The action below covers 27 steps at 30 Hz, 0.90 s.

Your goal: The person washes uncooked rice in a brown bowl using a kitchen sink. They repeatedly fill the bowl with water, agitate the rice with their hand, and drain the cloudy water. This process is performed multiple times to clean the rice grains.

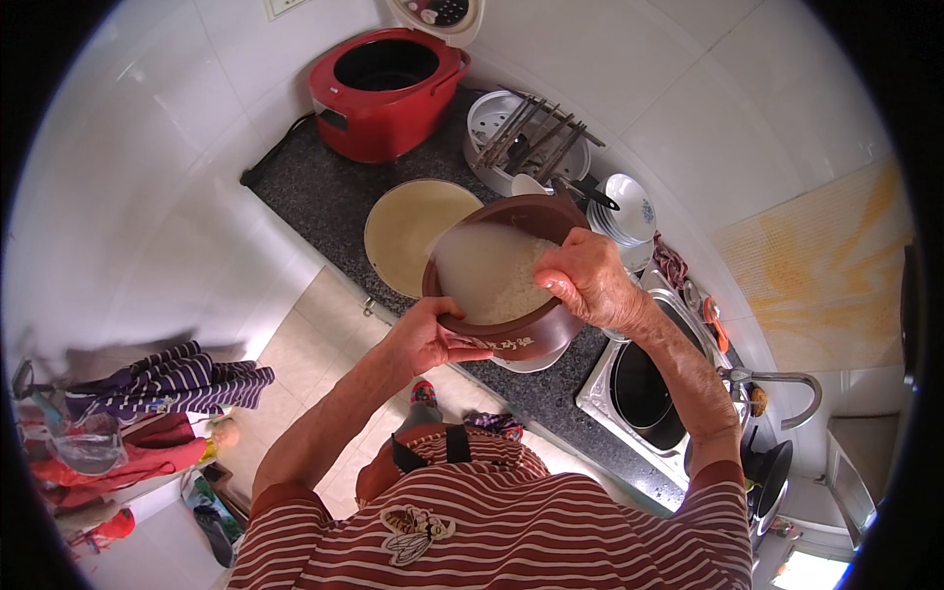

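Between my two hands is a brown inner pot [509,345], tilted to the left, with writing on its outside. White rice grains [520,287] lie under cloudy water [472,262], which reaches the pot's left rim. My left hand [424,335] holds the near left side, its thumb over the rim and its fingers beneath. At the right rim, my right hand [590,276] grips with the thumb towards the inside. A round cream-yellow basin [402,228] sits on the counter, partly behind the pot's left edge. Whether water is running over the rim I cannot tell.
A red rice cooker [383,122] stands with its lid up on the dark speckled counter [295,166]. Near the wall are a metal steamer pot [483,158] under a wooden rack [535,136] and stacked white bowls [630,210]. To the right lies a sink [645,383] with a faucet [807,391].
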{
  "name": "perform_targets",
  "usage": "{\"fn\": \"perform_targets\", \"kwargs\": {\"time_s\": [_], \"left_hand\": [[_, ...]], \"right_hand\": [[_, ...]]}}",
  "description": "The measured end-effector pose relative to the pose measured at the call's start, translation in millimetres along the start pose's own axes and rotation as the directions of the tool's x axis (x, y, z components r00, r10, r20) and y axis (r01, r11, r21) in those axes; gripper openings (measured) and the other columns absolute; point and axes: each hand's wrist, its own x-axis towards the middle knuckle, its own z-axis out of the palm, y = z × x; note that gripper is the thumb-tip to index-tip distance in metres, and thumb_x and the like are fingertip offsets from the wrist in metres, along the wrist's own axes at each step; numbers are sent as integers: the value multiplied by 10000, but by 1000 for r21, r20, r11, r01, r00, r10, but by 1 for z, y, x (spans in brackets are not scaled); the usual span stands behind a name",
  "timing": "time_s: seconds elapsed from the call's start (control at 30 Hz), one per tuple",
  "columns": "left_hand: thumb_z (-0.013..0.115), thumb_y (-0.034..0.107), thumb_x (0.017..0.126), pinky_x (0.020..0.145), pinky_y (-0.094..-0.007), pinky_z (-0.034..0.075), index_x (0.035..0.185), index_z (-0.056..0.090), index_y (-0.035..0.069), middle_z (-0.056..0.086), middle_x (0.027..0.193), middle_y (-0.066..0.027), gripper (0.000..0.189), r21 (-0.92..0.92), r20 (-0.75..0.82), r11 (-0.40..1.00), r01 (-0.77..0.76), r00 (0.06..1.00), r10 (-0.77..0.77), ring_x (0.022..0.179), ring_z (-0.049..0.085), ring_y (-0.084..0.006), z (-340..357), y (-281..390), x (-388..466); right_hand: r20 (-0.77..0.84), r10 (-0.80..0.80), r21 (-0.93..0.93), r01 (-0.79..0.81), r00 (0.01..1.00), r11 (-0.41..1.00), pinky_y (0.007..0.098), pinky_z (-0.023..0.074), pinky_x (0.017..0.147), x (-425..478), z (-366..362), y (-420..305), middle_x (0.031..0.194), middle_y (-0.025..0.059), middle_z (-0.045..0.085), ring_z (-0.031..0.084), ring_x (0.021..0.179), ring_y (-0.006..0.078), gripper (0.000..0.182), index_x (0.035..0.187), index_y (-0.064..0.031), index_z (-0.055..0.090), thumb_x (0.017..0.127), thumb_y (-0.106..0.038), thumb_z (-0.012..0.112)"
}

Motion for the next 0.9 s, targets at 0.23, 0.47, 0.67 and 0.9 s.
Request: {"fn": "perform_targets", "kwargs": {"time_s": [0.23,0.47,0.67,0.9], "left_hand": [[449,116,809,846,-499,525,1159,389,-96,566,1050,-279,413,0,8,1000,-11,1000,11,940,612,-379,-2,-2,2],[453,127,812,840,-495,529,1155,400,-99,578,1034,-277,414,-3,-7,1000,5,1000,-5,930,619,-371,-2,-3,5],[463,125,818,894,-517,493,1207,355,-110,525,1132,-306,467,-5,3,1000,16,1000,-16,1013,579,-410,-3,-2,5],[455,118,813,891,-519,495,1202,360,-111,530,1126,-306,461,6,-18,1000,11,1000,-11,1009,581,-411,1,0,4]], "right_hand": [[-8,12,-14,-12,1000,1000,373,409,548,5,-2,-3,621,72,547,474,551,296,346,749,-70,614,883,-375,523],[-6,20,-16,-21,1000,1000,374,414,546,5,-3,-2,615,75,545,471,547,292,352,753,-71,616,885,-383,519],[-5,24,-5,-24,1000,1000,374,415,539,8,-5,-3,613,77,539,470,550,291,359,754,-73,611,893,-388,508],[-19,16,11,-15,1000,1000,375,412,541,9,-4,0,612,75,535,468,550,290,351,753,-77,608,896,-381,505]]}}
